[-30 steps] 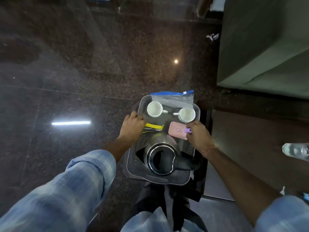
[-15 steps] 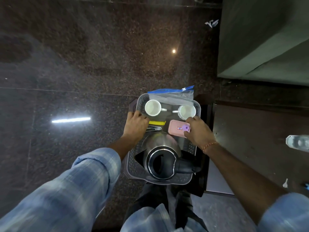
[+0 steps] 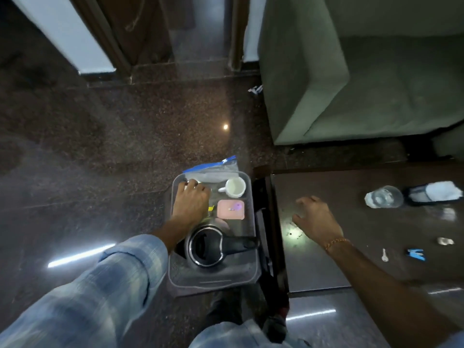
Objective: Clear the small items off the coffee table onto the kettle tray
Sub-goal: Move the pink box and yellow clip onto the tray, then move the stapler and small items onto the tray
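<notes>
A person's right hand (image 3: 316,219), fingers spread and empty, is reaching over the coffee table (image 3: 351,272); beyond its fingertips a key (image 3: 384,254) is awaiting a pinch. The left hand (image 3: 192,203) is lying fingers-down on the tray (image 3: 213,280), its grip unclear.

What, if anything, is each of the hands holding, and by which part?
The right hand holds nothing, open above the coffee table. The left hand covers a cup on the tray; any grip cannot be told.

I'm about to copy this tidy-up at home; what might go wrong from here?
The kettle and cup already crowd the tray, so added things may knock them. The glass on the table could tip if the right hand sweeps across. The key is tiny and easily missed.
</notes>
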{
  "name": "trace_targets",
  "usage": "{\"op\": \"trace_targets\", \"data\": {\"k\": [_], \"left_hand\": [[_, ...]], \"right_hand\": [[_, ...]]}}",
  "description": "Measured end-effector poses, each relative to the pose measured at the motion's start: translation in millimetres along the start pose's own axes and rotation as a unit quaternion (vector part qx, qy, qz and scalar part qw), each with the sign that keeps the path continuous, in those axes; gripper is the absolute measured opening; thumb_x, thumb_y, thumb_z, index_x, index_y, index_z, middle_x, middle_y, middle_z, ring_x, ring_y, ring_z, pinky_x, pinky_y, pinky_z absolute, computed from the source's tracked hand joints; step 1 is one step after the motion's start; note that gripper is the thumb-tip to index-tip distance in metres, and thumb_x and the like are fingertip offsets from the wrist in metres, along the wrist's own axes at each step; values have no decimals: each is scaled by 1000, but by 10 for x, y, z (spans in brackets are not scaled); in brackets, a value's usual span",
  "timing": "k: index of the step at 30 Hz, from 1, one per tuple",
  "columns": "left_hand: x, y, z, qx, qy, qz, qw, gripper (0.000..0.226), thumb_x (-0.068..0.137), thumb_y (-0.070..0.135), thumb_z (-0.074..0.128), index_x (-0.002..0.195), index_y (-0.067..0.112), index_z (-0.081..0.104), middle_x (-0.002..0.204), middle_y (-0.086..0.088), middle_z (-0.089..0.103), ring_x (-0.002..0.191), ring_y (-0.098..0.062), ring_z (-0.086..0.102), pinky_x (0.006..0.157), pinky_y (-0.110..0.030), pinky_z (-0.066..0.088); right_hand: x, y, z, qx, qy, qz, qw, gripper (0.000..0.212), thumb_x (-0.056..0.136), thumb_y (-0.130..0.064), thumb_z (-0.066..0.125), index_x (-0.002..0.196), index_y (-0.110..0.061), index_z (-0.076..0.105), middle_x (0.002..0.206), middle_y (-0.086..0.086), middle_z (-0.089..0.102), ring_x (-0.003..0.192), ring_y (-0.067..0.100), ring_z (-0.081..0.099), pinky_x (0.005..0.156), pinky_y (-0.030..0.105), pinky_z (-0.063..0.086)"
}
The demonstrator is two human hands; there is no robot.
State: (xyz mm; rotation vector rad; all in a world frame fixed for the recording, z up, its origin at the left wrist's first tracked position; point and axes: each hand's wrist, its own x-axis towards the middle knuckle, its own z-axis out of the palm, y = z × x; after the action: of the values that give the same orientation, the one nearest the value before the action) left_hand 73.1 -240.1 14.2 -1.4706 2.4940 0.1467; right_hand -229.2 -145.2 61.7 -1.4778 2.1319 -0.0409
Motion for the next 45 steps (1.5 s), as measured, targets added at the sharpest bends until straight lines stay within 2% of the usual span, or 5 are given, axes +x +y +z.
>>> {"op": "trace_targets", "data": {"k": [7, 13, 22, 29, 45], "left_hand": [[354, 974, -769, -22, 68, 100, 992, 29, 89, 27, 53, 114, 17, 64, 115, -5, 62, 118, -29, 48, 95, -39, 36], [364, 2346, -1487, -70, 139, 192, 969, 33, 85, 30, 58, 116, 21, 66, 113, -3, 65, 115, -27, 52, 92, -38, 43], [216, 4629, -2044, -90, 148, 331, 927, 31, 87, 30, 58, 115, 21, 67, 113, 0, 67, 111, -23, 55, 94, -39, 47], [203, 5593, -2048, -94, 117, 400, 904, 30, 85, 27, 60, 114, 18, 68, 110, -1, 68, 111, -25, 56, 91, -37, 47], [835, 6201, -1427, -77, 16, 403, 912, 29, 88, 31, 62, 115, 23, 66, 112, 2, 68, 109, -21, 59, 91, -36, 48]], "right_hand": [[-658, 859, -784, 49, 135, 12, 990, 36, 78, -14, 75, 111, -3, 66, 111, 18, 62, 98, 34, 64, 89, 37, 50], [-1244, 1935, -1535, 90, 250, 19, 964, 31, 76, -9, 72, 106, -1, 68, 103, 21, 66, 95, 37, 65, 87, 41, 52], [-2608, 3609, -2333, 102, 342, 94, 929, 38, 78, -11, 74, 114, -2, 66, 107, 20, 64, 98, 36, 64, 91, 46, 51], [-2960, 4415, -2308, 96, 308, 180, 929, 43, 81, -15, 69, 122, -6, 60, 116, 17, 62, 103, 32, 63, 93, 43, 51], [-2149, 4905, -2111, 120, 217, 205, 947, 44, 80, -13, 65, 124, -7, 60, 117, 17, 65, 100, 30, 64, 89, 40, 54]]}}
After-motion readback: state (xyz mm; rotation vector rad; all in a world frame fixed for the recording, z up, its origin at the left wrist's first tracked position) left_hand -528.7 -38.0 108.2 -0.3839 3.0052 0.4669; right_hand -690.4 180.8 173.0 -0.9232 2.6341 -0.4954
